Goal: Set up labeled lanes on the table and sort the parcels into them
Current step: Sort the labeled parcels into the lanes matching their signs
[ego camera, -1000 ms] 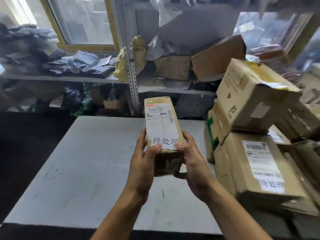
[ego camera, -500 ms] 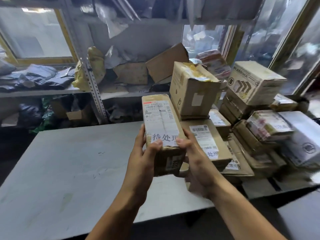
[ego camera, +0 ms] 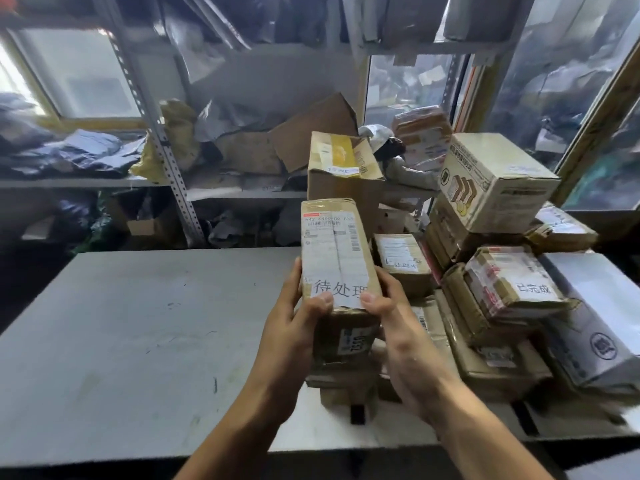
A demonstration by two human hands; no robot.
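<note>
I hold a long brown cardboard parcel upright above the grey table, near its middle right. A white shipping label and a white slip with printed characters face me. My left hand grips its lower left side, thumb on the slip. My right hand grips its lower right side. A pile of parcels fills the table's right part; one taped parcel carries a handwritten mark, and a small box with a label lies just right of the held parcel.
Metal shelving behind the table holds dark bags, a yellow bag and crumpled boxes. A tall open carton stands behind the held parcel. A white box lies at the far right. The table's left half is bare grey surface.
The view has swung right, bringing more of the parcel pile into sight. The parcel stays upright in both hands, now nearer the pile.
</note>
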